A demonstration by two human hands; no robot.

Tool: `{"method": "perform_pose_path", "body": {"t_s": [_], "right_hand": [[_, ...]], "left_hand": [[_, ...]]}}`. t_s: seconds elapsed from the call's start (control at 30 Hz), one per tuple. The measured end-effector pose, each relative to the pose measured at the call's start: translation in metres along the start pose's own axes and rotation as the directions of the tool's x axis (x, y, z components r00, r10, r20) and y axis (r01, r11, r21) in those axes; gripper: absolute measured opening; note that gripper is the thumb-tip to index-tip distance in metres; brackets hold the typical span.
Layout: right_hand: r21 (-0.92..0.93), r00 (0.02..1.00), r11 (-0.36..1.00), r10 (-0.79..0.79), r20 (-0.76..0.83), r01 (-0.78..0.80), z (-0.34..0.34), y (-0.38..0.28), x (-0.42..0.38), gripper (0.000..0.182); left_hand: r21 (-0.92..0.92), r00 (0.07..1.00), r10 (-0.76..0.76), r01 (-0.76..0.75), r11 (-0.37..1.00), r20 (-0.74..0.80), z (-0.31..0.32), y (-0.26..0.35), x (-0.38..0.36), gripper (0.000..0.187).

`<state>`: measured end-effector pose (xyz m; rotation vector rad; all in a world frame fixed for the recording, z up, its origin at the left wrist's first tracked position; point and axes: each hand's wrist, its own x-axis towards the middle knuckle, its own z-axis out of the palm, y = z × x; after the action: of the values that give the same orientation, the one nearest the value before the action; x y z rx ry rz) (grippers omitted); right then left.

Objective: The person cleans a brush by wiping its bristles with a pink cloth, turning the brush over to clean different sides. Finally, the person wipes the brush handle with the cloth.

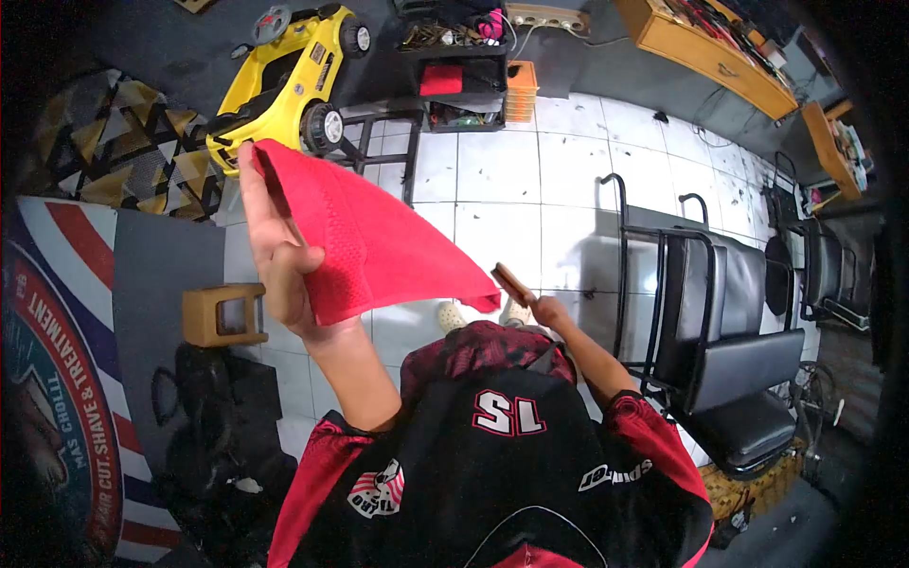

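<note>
The left hand (pixel 284 251) holds up a red cloth (pixel 379 241), with the thumb against it and a corner at the fingertips. The right hand (pixel 549 312) is clenched round a brown brush (pixel 512 284), near the cloth's lower end. Beyond them, a black rack (pixel 461 98) carries mixed small things on top and a red item (pixel 441 79) below; orange baskets (pixel 521 92) stand just beside it.

Cloth (pixel 379 237) solid pinkish red; left of it, toy car (pixel 270 90) yellow, mat (pixel 142 151) in gold, grey and black triangles; right of it, chair (pixel 743 374) black, floor tiles (pixel 578 170) white, dark-flecked.
</note>
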<state>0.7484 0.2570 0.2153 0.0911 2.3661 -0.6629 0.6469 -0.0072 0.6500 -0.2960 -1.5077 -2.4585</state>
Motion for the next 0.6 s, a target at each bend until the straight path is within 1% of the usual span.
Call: {"method": "perform_pose_path", "body": {"t_s": [0.03,0.07,0.1,0.13,0.17,0.2,0.23,0.27,0.3,0.33,0.37,0.4,0.47,0.53,0.6], "right_hand": [[0.054,0.996,0.997,0.064,-0.055,-0.061,-0.006,-0.008,0.001,0.072],[0.163,0.995,0.986,0.043,-0.095,-0.027,-0.015,-0.016,0.005,0.073],[0.27,0.99,0.963,0.028,-0.135,0.01,-0.034,-0.035,0.001,0.074],[0.36,0.963,0.926,-0.013,-0.268,0.112,-0.056,-0.06,-0.009,0.072],[0.606,0.966,0.779,0.004,-0.259,0.159,-0.082,-0.092,-0.025,0.064],[0.772,0.968,0.595,-0.043,-0.247,0.223,-0.11,-0.125,-0.047,0.056],[0.765,0.925,0.531,-0.114,-0.362,0.365,-0.136,-0.155,-0.067,0.053],[0.807,0.901,0.402,-0.185,-0.392,0.433,-0.16,-0.182,-0.091,0.054],[0.843,0.928,0.397,-0.228,-0.294,0.364,-0.171,-0.191,-0.105,0.052],[0.805,0.861,0.337,-0.335,-0.383,0.489,-0.175,-0.203,-0.114,0.049],[0.759,0.773,0.256,-0.433,-0.463,0.598,-0.179,-0.214,-0.123,0.046],[0.742,0.769,0.289,-0.455,-0.449,0.605,-0.172,-0.213,-0.115,0.046],[0.702,0.76,0.352,-0.496,-0.42,0.619,-0.158,-0.211,-0.1,0.045],[0.504,0.717,0.51,-0.529,-0.454,0.696,-0.133,-0.195,-0.063,0.048],[0.302,0.845,0.798,-0.431,-0.317,0.521,-0.097,-0.16,-0.028,0.05]], "left_hand": [[-0.028,1.0,-0.004,0.004,1.0,0.01,0.002,-0.005,0.001,0.102],[-0.055,1.0,-0.005,0.006,0.998,0.02,0.004,-0.009,0.001,0.103],[-0.038,0.999,-0.003,0.005,0.999,0.037,0.005,-0.013,0.001,0.102],[-0.022,0.998,-0.003,0.004,1.0,0.056,0.007,-0.018,0.001,0.102],[-0.006,0.997,-0.004,0.005,1.0,0.075,0.01,-0.022,0.0,0.102],[-0.025,0.995,-0.007,0.01,1.0,0.098,0.015,-0.026,-0.003,0.1],[-0.043,0.992,-0.006,0.011,0.999,0.122,0.022,-0.029,-0.005,0.098],[-0.06,0.989,-0.003,0.012,0.998,0.147,0.027,-0.031,-0.007,0.096],[-0.066,0.988,-0.039,0.05,0.997,0.152,0.03,-0.033,-0.008,0.093],[-0.067,0.985,-0.025,0.037,0.997,0.173,0.034,-0.034,-0.009,0.092],[-0.068,0.981,-0.011,0.025,0.997,0.194,0.038,-0.034,-0.01,0.092],[-0.07,0.977,0.006,0.009,0.997,0.215,0.041,-0.034,-0.011,0.092],[-0.063,0.986,0.009,0.001,0.998,0.169,0.044,-0.029,-0.011,0.093],[-0.035,0.99,0.014,-0.009,0.999,0.141,0.04,-0.026,-0.009,0.094],[-0.067,0.984,0.07,-0.06,0.996,0.165,0.031,-0.017,-0.008,0.096]]}}
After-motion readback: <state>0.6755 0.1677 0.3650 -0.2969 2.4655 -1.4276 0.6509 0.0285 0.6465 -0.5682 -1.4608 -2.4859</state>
